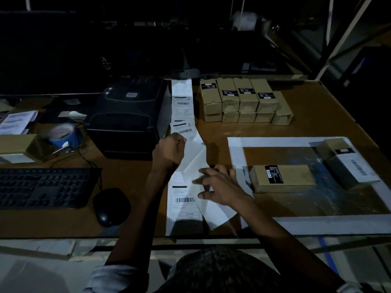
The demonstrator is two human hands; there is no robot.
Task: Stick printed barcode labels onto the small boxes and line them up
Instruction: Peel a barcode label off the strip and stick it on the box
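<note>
A long strip of printed barcode labels (pixel 181 102) runs from the back of the table toward me. My left hand (pixel 169 152) is closed on a peeled label (pixel 183 130), lifting it off the white backing paper (pixel 196 159). My right hand (pixel 219 186) lies spread on the backing paper and presses it against the table. A brown box (pixel 283 178) with a black sticker lies inside the white taped frame (pixel 237 157). A second box (pixel 349 163) with a white barcode label sits at the frame's far right corner. Several brown boxes (pixel 245 100) stand stacked in rows at the back.
A black label printer (pixel 127 117) stands left of the strip. A keyboard (pixel 44 187) and mouse (pixel 111 207) lie at the front left. A blue tape roll (pixel 63 134), a carton (pixel 19 146) and papers (pixel 17 121) sit at far left. The table's front edge (pixel 84 237) runs near me.
</note>
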